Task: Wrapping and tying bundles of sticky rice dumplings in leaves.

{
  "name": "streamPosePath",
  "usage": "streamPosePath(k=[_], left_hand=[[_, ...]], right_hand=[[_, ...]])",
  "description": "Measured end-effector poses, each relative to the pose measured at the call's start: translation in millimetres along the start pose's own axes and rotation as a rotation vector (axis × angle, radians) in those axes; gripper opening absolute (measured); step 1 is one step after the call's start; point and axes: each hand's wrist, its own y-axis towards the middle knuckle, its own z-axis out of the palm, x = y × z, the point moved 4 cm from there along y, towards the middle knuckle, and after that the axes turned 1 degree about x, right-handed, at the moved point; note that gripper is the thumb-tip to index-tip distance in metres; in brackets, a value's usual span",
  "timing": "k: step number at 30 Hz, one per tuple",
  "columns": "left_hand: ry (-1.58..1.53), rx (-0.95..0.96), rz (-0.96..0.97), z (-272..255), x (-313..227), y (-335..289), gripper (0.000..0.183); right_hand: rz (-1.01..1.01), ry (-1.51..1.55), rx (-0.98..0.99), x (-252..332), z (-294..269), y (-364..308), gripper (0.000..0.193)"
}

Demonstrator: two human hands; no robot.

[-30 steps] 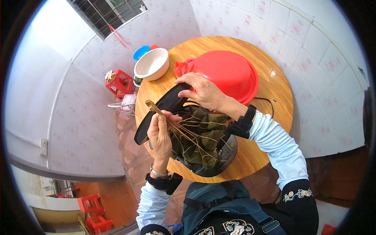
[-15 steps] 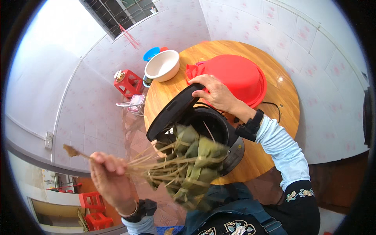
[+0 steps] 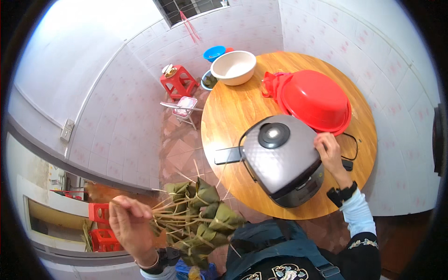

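Observation:
A bundle of leaf-wrapped rice dumplings (image 3: pixel 205 210), tied with straw strings, hangs from my left hand (image 3: pixel 133 224) at the lower left. My left fingers are closed round the gathered strings, and the bundle is off the table's near-left edge. A grey and black rice cooker (image 3: pixel 284 156) stands on the round wooden table (image 3: pixel 226 126) with its lid down. At its right side is my right hand (image 3: pixel 329 150), fingers bent and touching or close to the lid's edge. Nothing shows in that hand.
Beyond the cooker lies an upturned red basin (image 3: pixel 315 100) with a red plastic bag (image 3: pixel 275 86) beside it. A white basin (image 3: pixel 233 67) sits at the far-left rim. A phone (image 3: pixel 227 156) rests left of the cooker. Red stool (image 3: pixel 177 84) and folding chair (image 3: pixel 185 105) stand on the floor.
The cooker's lid has gone from raised to closed. My right hand has let go of its edge and moved to the cooker's right side. The dumplings have swung left, away from the cooker.

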Motion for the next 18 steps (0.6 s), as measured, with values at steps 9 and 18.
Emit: streamPosePath(k=[9, 18], left_hand=[[0.049, 0.249, -0.141, -45, 84, 72, 0.023], [-0.019, 0.519, -0.25, -35, 195, 170, 0.024]], right_hand=[[0.206, -0.569, -0.033, 38, 76, -74, 0.033], [0.414, -0.627, -0.092, 36, 97, -82, 0.032]])
